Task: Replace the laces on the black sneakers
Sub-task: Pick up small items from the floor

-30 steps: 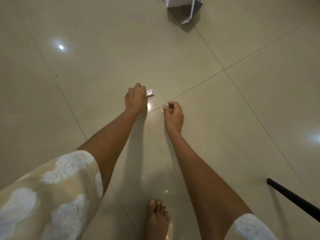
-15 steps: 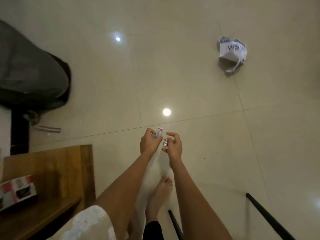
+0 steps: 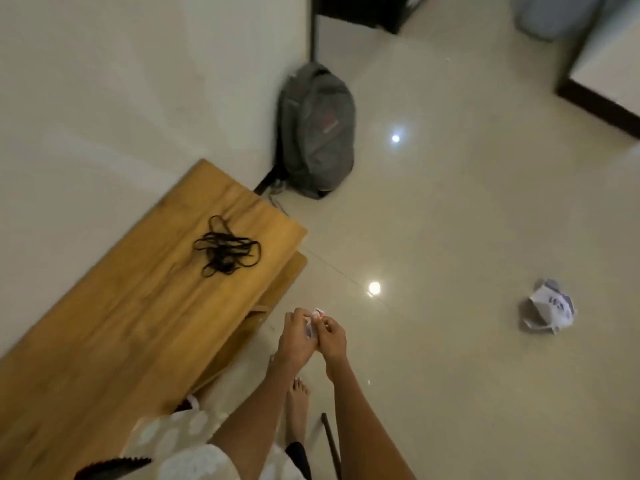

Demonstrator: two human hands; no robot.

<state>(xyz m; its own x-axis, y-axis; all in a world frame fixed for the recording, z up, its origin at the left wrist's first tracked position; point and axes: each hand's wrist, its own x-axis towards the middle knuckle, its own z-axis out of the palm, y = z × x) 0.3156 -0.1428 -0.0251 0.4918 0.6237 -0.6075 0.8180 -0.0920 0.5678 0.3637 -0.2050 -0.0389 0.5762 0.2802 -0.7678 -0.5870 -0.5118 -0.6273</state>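
Down low, a shiny tile floor (image 3: 450,220). Tangled black laces (image 3: 227,250) lie on the wooden table (image 3: 114,334), pointing nowhere. Both hands' fingers (image 3: 294,318) pinch a small packet (image 3: 317,315).

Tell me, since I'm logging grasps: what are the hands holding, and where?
Both the left hand and right hand pinch a small white-and-red packet between them at its lower part; its top pokes out above the fingers.

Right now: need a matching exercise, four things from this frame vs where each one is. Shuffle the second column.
Things:
1. black laces
2. grey backpack
3. crumpled paper bag
4. small white packet

Places:
A. on the open floor, far right
B. on the wooden table
C. between both hands
D. against the wall corner

Pairs: 1-B, 2-D, 3-A, 4-C
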